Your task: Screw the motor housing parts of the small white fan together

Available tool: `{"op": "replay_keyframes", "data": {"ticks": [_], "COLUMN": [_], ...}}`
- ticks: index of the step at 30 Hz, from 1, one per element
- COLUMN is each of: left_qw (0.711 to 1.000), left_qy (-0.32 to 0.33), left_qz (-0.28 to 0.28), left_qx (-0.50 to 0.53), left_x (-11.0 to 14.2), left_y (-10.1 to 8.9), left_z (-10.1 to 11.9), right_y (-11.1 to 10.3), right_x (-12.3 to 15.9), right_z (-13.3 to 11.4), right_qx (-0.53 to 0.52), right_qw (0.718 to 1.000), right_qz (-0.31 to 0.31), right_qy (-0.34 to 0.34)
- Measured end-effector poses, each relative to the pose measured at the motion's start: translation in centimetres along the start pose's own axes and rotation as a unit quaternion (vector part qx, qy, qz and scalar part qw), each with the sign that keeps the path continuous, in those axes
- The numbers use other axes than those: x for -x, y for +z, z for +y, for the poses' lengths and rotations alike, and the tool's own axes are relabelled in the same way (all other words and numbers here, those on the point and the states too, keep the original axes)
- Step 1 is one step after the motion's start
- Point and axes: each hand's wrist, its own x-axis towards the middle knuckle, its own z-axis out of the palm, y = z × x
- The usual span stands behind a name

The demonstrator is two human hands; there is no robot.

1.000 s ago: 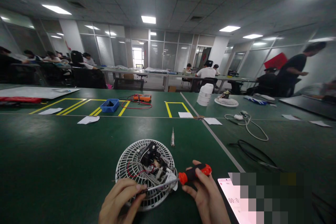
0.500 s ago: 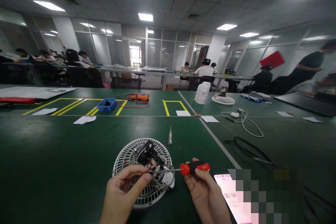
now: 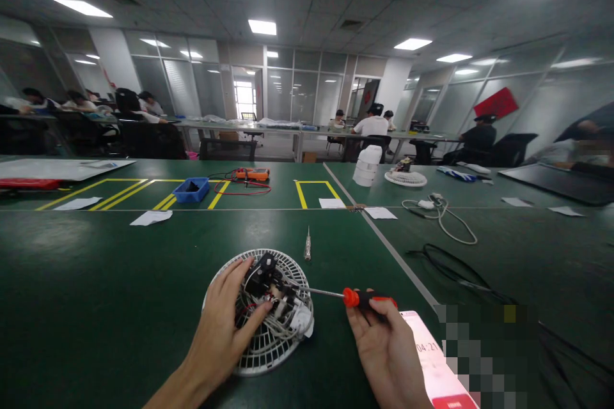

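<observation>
Fan assembly (image 3: 283, 307), probably light and stiff but fragile-wired, best held by its rim (image 3: 268, 370), is grasped loosely by the left hand (image 3: 223, 313), a screwdriver (image 3: 352, 297) by the right hand (image 3: 384, 339).

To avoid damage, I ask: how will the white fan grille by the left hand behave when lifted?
The white fan grille is probably stiff, with its close ribs. It may tip unevenly, since the black unit sits toward its far side. The loose cables on it would likely flop.
</observation>
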Motion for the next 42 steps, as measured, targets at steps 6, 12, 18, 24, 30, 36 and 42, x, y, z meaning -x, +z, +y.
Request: {"op": "replay_keyframes", "data": {"ticks": [6, 12, 18, 24, 30, 36, 42], "left_qw": [0.996, 0.992, 0.989, 0.989, 0.989, 0.989, 0.989], "left_qy": [-0.077, -0.102, -0.117, -0.116, -0.12, -0.11, -0.114], "left_qz": [0.03, 0.068, 0.079, 0.089, 0.086, 0.09, 0.086], "left_qx": [0.034, 0.04, 0.045, 0.036, 0.032, 0.032, 0.036], "left_x": [1.1, 2.3, 2.6, 2.5, 2.6, 2.7, 2.7], "left_y": [-0.4, -0.3, -0.2, -0.2, -0.2, -0.1, -0.1], "left_z": [-0.4, 0.0, 0.5, 0.9, 0.9, 0.7, 0.7], "right_y": [-0.2, -0.4, -0.6, -0.7, -0.6, -0.4, -0.5], "right_x": [-0.3, -0.1, -0.1, 0.0, 0.0, 0.0, 0.1], "right_z": [0.5, 0.8, 1.1, 1.2, 1.2, 1.2, 1.2], "right_qx": [0.014, 0.03, 0.038, 0.042, 0.042, 0.04, 0.037], "right_qw": [1.0, 1.0, 0.999, 0.999, 0.999, 0.999, 0.999], "right_qz": [0.004, -0.007, -0.011, -0.015, -0.008, -0.003, 0.0], "right_qy": [-0.001, -0.004, -0.015, -0.02, -0.022, -0.018, -0.02]}}
